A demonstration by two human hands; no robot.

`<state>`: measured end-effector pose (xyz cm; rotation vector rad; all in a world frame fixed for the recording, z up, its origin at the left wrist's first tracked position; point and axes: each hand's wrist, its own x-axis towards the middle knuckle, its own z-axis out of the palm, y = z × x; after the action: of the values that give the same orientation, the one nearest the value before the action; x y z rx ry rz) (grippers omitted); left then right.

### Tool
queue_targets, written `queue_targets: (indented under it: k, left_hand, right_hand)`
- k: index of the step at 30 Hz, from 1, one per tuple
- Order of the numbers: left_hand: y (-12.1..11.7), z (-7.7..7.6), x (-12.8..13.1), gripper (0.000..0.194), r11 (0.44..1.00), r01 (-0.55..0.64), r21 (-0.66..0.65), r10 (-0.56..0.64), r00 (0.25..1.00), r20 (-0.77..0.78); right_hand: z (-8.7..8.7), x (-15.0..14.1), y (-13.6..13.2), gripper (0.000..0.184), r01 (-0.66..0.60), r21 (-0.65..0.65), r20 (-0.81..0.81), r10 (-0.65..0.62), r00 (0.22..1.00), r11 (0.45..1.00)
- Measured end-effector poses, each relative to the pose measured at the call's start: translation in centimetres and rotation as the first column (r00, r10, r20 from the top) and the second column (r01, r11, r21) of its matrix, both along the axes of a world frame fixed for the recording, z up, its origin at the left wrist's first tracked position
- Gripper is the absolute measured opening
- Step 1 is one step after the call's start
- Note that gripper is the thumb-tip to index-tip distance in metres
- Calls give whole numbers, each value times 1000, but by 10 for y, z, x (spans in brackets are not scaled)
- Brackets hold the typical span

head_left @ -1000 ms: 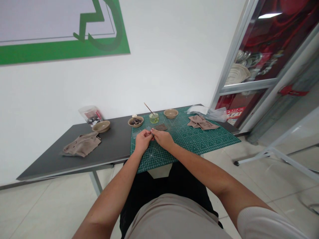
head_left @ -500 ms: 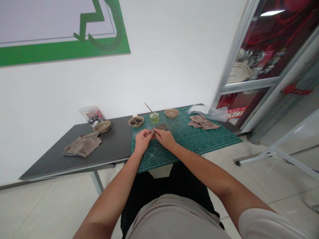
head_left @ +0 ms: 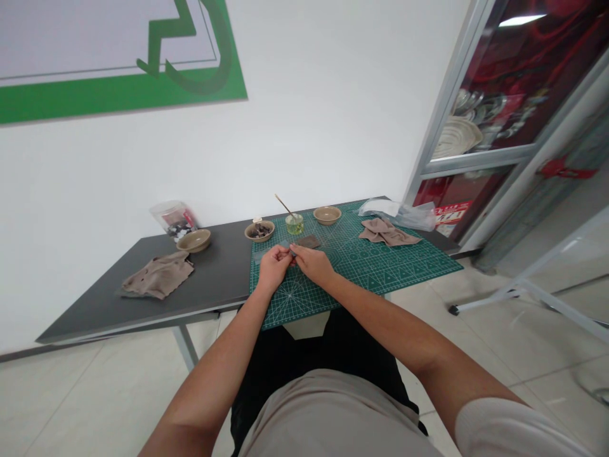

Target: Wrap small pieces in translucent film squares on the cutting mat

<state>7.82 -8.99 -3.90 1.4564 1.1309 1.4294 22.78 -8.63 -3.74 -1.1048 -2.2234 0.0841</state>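
My left hand [head_left: 273,266] and my right hand [head_left: 311,262] meet over the green cutting mat [head_left: 380,263], fingers pinched together around something small that I cannot make out. Just beyond them lie a dark brown square piece [head_left: 308,242] and a clear plastic strip [head_left: 261,256]. Behind those stand a bowl of dark small pieces [head_left: 259,231], a small glass of yellowish liquid with a stick in it [head_left: 294,223] and an empty tan bowl [head_left: 327,215].
A grey table [head_left: 209,282] carries the mat. A tan cloth [head_left: 158,276], a tan bowl [head_left: 194,240] and a clear plastic jar [head_left: 172,219] sit at its left. Another tan cloth [head_left: 387,233] and plastic bags [head_left: 402,214] lie at the right. A glass cabinet [head_left: 495,114] stands beyond.
Both hands stay pinched together at the same spot over the mat; only the fingers shift slightly.
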Motion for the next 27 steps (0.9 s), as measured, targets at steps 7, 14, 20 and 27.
queue_targets:
  k: [7,14,20,27]
  left_hand:
    - [-1,0,1,28,1000,17,-1,-17,996,83]
    - [1,-1,2,31,999,25,-30,-20,988,150]
    - [1,0,2,32,999,7,-38,1,978,208]
    - [-1,3,0,36,999,-47,11,43,972,231]
  right_hand:
    - [-4,1,2,42,78,-53,-43,-80,996,996]
    - [2,0,-1,41,94,-79,-32,-97,995,992]
    - [4,-1,-4,41,103,-71,32,-100,994,992]
    - [-1,-1,2,37,108,-46,-67,-111,992,993]
